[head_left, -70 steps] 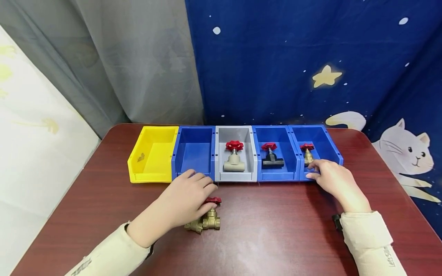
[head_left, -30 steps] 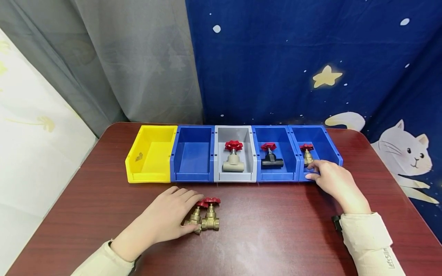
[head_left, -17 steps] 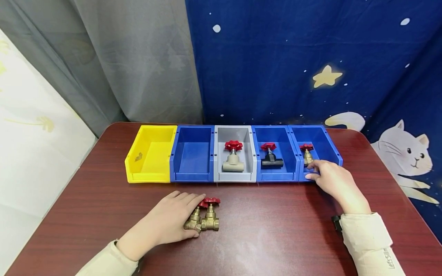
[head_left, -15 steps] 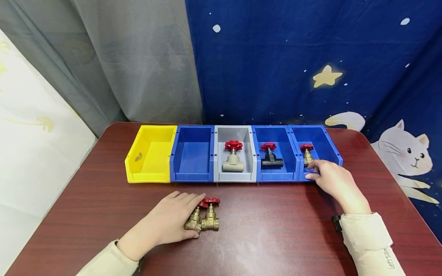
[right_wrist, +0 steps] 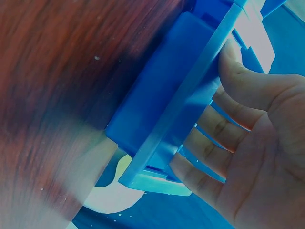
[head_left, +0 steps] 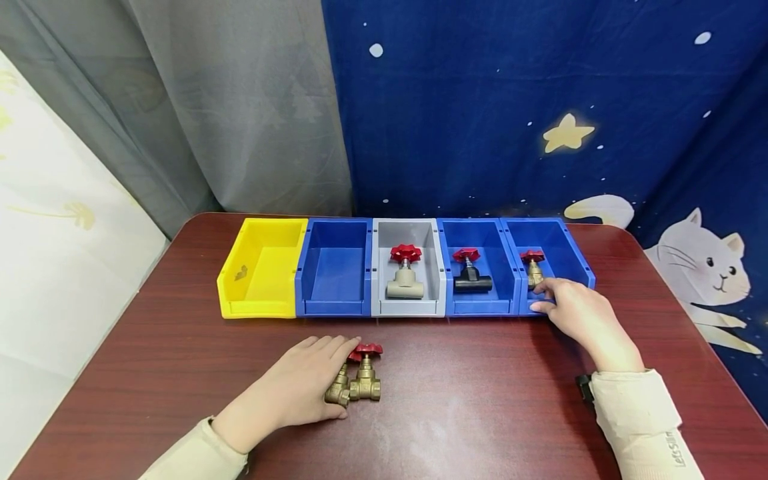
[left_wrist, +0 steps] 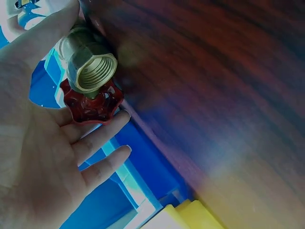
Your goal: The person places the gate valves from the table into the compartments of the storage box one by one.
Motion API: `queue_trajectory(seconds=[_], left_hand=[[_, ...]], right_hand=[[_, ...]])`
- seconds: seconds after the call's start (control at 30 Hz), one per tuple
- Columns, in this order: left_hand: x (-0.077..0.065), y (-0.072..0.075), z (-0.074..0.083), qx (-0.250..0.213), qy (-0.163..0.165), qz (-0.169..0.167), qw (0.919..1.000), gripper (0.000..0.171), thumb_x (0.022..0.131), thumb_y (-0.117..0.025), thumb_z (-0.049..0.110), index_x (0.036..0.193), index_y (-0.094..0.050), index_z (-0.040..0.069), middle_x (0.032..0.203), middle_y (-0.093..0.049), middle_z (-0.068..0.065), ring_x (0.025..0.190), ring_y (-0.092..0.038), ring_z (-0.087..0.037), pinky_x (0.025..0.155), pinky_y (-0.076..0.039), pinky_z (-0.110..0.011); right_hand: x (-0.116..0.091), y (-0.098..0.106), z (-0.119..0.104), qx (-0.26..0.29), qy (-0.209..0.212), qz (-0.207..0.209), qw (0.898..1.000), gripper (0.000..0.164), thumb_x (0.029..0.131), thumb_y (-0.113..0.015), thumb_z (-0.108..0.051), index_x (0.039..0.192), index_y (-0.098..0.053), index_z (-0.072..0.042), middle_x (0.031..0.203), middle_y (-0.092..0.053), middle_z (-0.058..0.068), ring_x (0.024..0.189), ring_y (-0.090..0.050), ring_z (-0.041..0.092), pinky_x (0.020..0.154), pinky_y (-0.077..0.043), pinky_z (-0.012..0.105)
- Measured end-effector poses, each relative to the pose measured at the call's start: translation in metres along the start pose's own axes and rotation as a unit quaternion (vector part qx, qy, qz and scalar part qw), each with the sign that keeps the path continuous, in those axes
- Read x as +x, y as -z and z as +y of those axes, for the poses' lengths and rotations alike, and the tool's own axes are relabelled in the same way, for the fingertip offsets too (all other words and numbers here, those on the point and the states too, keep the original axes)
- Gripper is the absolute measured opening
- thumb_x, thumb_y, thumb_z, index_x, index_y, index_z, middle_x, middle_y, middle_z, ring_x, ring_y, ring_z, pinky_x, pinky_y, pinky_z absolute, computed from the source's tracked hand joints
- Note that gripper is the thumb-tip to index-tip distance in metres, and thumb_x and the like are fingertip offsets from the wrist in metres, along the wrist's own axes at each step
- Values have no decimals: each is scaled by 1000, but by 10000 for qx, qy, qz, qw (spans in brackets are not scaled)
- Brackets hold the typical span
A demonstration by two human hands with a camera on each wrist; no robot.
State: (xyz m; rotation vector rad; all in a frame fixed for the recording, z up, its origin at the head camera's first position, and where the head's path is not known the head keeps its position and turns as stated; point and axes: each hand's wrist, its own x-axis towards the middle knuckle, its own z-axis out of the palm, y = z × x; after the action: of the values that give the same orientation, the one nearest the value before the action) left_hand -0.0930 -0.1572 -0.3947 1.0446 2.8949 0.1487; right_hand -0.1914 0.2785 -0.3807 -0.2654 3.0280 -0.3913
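Observation:
Two brass gate valves with red handwheels stand side by side on the table: the right valve point(head_left: 365, 385) fully visible, the left valve point(head_left: 339, 390) partly covered by my left hand point(head_left: 303, 383). In the left wrist view that hand's fingers are spread and fairly straight beside a red handwheel point(left_wrist: 93, 107), with the thumb along the brass body point(left_wrist: 93, 69). My right hand point(head_left: 579, 313) rests over the front of the rightmost blue bin point(head_left: 576, 250); its fingertips are hidden behind the bin wall in the right wrist view. Just beyond them is a smaller brass valve point(head_left: 535, 272).
Left of that bin, another blue bin point(head_left: 483, 307) bears a black valve point(head_left: 473, 280), and a grey bin point(head_left: 409, 308) a beige valve point(head_left: 405, 283). Further left are a blue bin point(head_left: 336, 273) and a yellow bin point(head_left: 267, 307). Curtains hang behind the table.
My left hand came back from near the bins' front to the left valve, then shifted slightly right, the left valve tilting a little. The right hand has stayed put.

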Motion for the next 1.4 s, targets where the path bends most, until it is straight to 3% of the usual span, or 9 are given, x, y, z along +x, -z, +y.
queue_trajectory(seconds=[0.3,0.57,1.0,1.4], left_hand=[[2,-2,-1,34,-67,-14,10000,94,69,-85,53,138,-50,0,128,-59,-16,119,-56,-32,103,-44,-49],[3,-3,-3,280,-260,157,9991,94,67,-85,55,134,-53,-2,123,-62,-14,114,-59,-29,101,-45,-46],[2,-2,-5,668,-543,442,9953,91,64,-85,54,129,-57,-2,114,-64,-10,106,-62,-26,97,-48,-42],[0,14,-7,619,-502,456,9958,90,65,-86,51,130,-56,-4,116,-65,-12,106,-62,-28,98,-48,-45]], right_hand=[[0,0,1,7,12,-8,10000,35,89,-74,-25,110,-67,2,91,-66,16,83,-62,33,74,-51,59],[1,1,2,-17,54,-72,10000,24,90,-73,-22,100,-72,-1,107,-66,27,96,-61,44,81,-48,65],[0,1,-1,-28,72,30,10000,21,89,-74,-22,98,-74,-3,103,-68,23,93,-63,41,79,-49,64],[0,3,1,85,24,-8,10000,18,89,-74,-22,95,-74,-5,108,-66,27,95,-62,43,79,-49,65]])
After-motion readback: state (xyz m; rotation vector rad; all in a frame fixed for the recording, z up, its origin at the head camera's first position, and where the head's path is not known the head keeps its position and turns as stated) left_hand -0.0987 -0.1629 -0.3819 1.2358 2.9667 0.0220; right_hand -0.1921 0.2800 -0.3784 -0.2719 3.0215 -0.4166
